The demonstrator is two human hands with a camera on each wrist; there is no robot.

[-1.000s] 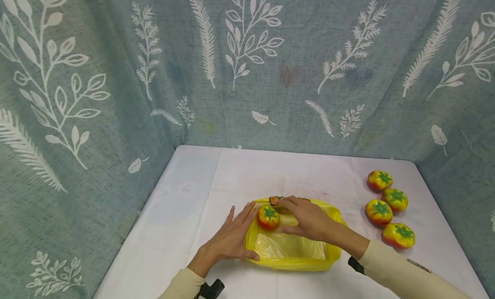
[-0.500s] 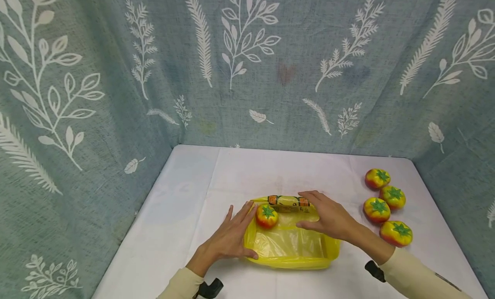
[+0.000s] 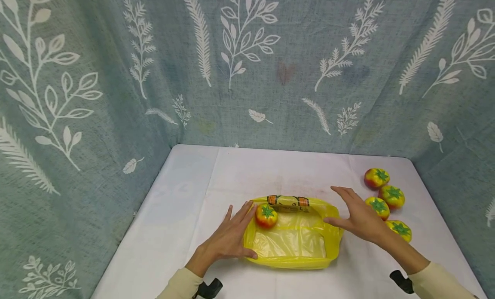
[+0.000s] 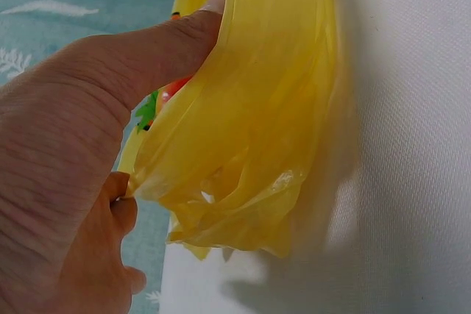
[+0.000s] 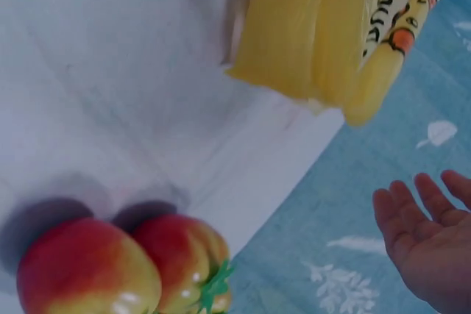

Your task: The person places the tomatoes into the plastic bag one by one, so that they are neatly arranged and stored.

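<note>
A yellow plastic bag (image 3: 294, 262) lies spread open as a shallow tray, with a printed strip along its back edge. One red-and-yellow toy tomato (image 3: 266, 216) with a green star-shaped top sits in its back left corner. My left hand (image 3: 228, 236) rests along the bag's left end, fingers extended and spread; in the left wrist view its thumb (image 4: 173, 45) reaches over the bag's rim. Beyond the bag's right end, my right hand (image 3: 363, 217) holds nothing, its fingers extended. Several matching tomatoes (image 3: 392, 196) stand to its right, two partly hidden by that hand and arm.
A white cloth (image 3: 185, 196) covers the table. Blue-green curtains (image 3: 270, 75) with white leaf prints hang behind and along both sides.
My right hand has moved right, from above the bag near the tomato inside it to beside the loose tomatoes. The left hand and the bag stay nearly still.
</note>
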